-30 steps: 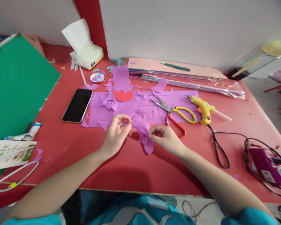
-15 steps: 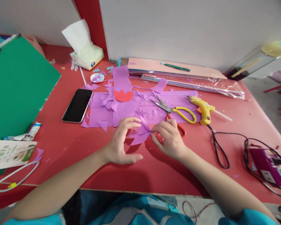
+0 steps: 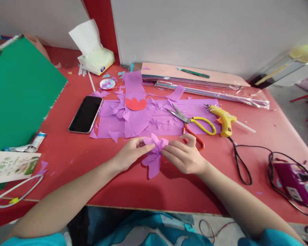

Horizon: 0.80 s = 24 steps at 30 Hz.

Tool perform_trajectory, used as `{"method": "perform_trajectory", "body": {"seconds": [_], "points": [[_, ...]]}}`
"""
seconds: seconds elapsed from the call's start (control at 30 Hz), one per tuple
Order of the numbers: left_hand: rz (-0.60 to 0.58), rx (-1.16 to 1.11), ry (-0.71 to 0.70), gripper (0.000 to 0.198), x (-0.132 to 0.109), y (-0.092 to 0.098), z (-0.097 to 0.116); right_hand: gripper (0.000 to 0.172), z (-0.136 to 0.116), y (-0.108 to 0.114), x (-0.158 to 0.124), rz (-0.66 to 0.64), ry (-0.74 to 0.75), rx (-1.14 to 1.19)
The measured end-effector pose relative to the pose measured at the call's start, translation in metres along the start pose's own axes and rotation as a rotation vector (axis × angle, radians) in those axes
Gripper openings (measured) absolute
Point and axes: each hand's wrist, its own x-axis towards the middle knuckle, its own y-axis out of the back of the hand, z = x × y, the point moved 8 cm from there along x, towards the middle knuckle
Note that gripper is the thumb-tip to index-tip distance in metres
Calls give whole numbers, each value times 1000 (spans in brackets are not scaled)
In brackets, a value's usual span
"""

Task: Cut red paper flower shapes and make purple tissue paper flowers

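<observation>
Between my hands is a purple paper flower [image 3: 154, 160] with several petals fanned out around a pinched middle. My left hand [image 3: 131, 152] grips a petal at its upper left between thumb and fingers. On the other side, my right hand [image 3: 183, 154] has its fingers closed on the flower's right edge near the middle; the fingertips partly hide that spot. Just beyond my right hand lie scissors [image 3: 186, 119] with one yellow and one orange handle, blades apart. Behind the flower, purple paper sheets [image 3: 110, 119] and scraps carry a red scalloped paper piece [image 3: 136, 104].
A yellow glue gun [image 3: 223, 121] lies right of the scissors, its black cord running to a purple box [image 3: 294, 181]. To the left are a phone [image 3: 86, 114], a green board [image 3: 23, 92] and a tissue pack [image 3: 97, 60]. Wrapped paper packs [image 3: 210, 92] line the back.
My left hand has closed from a wide spread onto a petal. The flower has turned, its petals now fanning upward and downward. My right hand still holds it and has shifted slightly.
</observation>
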Motion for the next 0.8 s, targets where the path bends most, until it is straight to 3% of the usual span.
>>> {"method": "perform_trajectory", "body": {"seconds": [0.47, 0.8], "points": [[34, -56, 33, 25, -2, 1, -2, 14, 3, 0, -3, 56, -53, 21], [48, -155, 81, 25, -1, 0, -10, 6, 11, -1, -1, 108, -178, 106]]}}
